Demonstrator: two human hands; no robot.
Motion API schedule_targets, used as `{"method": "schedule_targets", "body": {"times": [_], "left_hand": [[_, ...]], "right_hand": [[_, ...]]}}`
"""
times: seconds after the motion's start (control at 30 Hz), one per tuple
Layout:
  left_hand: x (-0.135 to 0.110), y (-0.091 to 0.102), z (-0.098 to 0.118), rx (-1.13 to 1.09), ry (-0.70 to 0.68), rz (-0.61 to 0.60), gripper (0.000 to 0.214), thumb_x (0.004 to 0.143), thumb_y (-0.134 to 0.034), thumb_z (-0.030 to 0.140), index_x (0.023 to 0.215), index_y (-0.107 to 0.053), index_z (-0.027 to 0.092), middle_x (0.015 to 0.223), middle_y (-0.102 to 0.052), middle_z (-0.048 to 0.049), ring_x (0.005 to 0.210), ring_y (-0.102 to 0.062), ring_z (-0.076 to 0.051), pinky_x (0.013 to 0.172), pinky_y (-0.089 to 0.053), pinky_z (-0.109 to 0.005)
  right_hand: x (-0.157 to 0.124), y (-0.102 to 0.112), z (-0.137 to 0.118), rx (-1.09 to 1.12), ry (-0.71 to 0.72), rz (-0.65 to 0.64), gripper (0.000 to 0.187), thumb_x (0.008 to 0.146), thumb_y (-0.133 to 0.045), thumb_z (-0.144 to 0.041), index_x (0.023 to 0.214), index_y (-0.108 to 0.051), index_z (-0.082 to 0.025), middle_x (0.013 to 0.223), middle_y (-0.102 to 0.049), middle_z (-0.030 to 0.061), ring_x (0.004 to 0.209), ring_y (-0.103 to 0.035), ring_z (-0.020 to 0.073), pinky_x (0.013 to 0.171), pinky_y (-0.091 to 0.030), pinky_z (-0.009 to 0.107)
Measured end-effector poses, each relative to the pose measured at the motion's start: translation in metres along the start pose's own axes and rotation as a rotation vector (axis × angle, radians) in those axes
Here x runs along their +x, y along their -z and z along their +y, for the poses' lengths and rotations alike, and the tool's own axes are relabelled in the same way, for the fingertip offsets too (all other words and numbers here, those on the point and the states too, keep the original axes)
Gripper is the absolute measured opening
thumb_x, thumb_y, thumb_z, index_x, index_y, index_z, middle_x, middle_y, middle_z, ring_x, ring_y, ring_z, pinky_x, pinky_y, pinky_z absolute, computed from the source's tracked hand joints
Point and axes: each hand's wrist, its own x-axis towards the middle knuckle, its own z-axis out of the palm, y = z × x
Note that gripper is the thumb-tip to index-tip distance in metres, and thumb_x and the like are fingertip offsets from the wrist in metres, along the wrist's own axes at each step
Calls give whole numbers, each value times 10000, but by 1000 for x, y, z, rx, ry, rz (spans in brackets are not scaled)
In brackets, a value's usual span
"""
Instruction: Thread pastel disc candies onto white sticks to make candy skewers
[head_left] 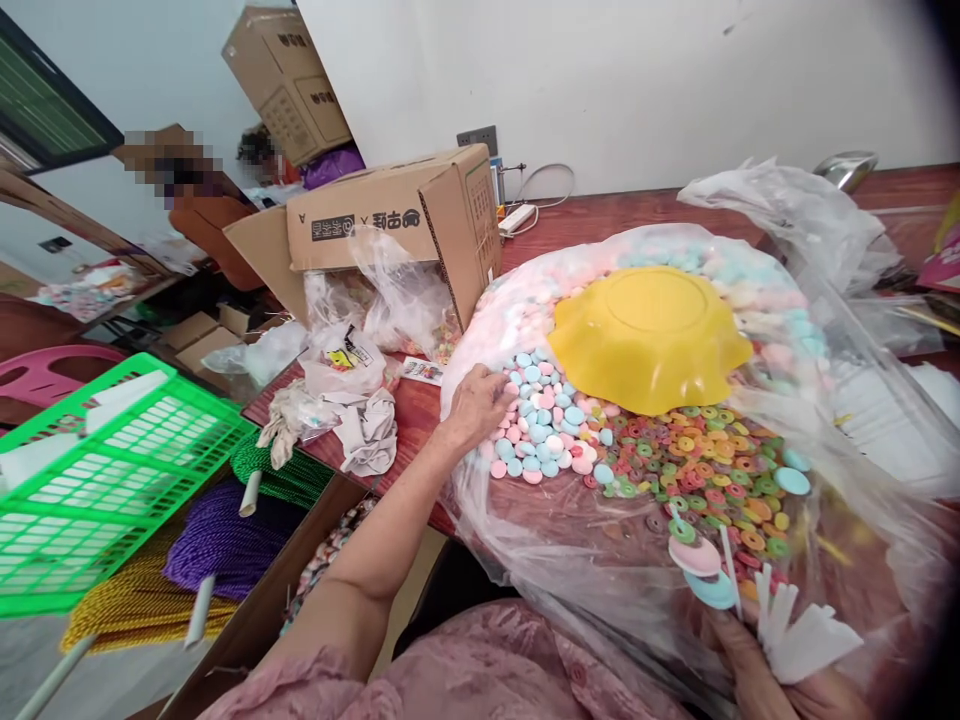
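My left hand (480,405) rests at the left edge of a loose pile of pink, blue and white button-shaped candies (538,415), fingers bent and slightly apart, tips touching the pile. I see nothing clearly held in it. At the lower right, my right hand (765,665) is closed around a bunch of thin white sticks (799,630). Above its fingers stand a pink candy disc (694,556) and a blue candy disc (711,590), apparently threaded on a stick. Ring-shaped gummy candies (709,450) in several colours lie between the hands. The right palm is hidden.
An upturned yellow bowl (649,335) sits on candies inside a large clear plastic bag (525,560). A cardboard box (390,215) with bagged candy stands behind left. Left of the table are a green basket (127,470) and bundles of purple cord (225,540). Another person is in the background.
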Motion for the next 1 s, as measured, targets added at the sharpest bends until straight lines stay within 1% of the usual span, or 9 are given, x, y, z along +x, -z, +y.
{"method": "schedule_targets", "body": {"times": [0.13,0.2,0.27,0.33,0.4,0.53,0.63,0.83,1.0], "left_hand": [[3,-1,4,-42,-109,88,112,858,-647,265,857,-728,187,849,-604,-52,827,-604,-190,767,-499,-325],[-1,-1,11,-140,-216,172,103,866,-638,261,852,-701,180,896,-643,-71,847,-617,-185,775,-505,-319],[-6,-4,24,-247,-307,197,106,890,-605,257,869,-673,178,880,-667,-70,801,-624,-168,743,-509,-304],[-9,-12,39,-302,-388,150,112,911,-554,231,882,-650,182,838,-677,-62,773,-630,-162,732,-513,-298],[-7,-24,55,-277,-481,74,149,917,-495,184,870,-637,186,867,-688,-81,836,-644,-180,773,-519,-314],[5,-43,70,-31,-625,-131,210,835,-453,53,795,-617,177,908,-665,-123,902,-628,-225,772,-509,-338],[6,-45,66,108,-641,-220,190,802,-475,46,751,-609,171,841,-637,-118,842,-606,-233,738,-498,-343],[-2,-32,57,101,-559,-240,95,846,-561,187,812,-647,167,842,-662,-99,876,-620,-241,815,-497,-355],[6,-22,64,149,-502,-360,56,819,-599,160,846,-648,159,864,-670,-100,879,-636,-249,799,-508,-353]], "right_hand": [[2,-4,-10,-56,27,77,311,801,-773,-368,1003,-764,-132,864,-778,59,835,-717,237,787,-584,291],[3,-3,-14,-91,45,80,223,822,-746,-335,935,-770,-144,846,-777,53,782,-713,218,779,-575,278],[4,-2,-17,-117,66,63,168,839,-721,-317,875,-773,-161,816,-773,46,721,-708,204,726,-567,268],[7,-2,-18,-127,102,68,170,836,-721,-334,840,-774,-172,772,-769,42,668,-703,204,672,-562,272],[8,-4,-18,-131,146,95,178,825,-732,-347,834,-774,-175,750,-768,41,642,-704,209,654,-561,282],[7,-5,-23,-117,222,68,125,839,-717,-292,870,-777,-186,798,-777,40,690,-722,211,718,-580,291],[5,-2,-27,-110,269,33,129,853,-690,-249,926,-779,-190,851,-780,42,740,-728,211,793,-587,306],[5,5,-21,-120,232,55,108,843,-695,-225,769,-761,-182,635,-723,15,521,-638,147,526,-525,205],[5,2,-21,-76,205,43,102,845,-697,-249,861,-780,-192,735,-749,28,665,-692,185,665,-572,256]]}}
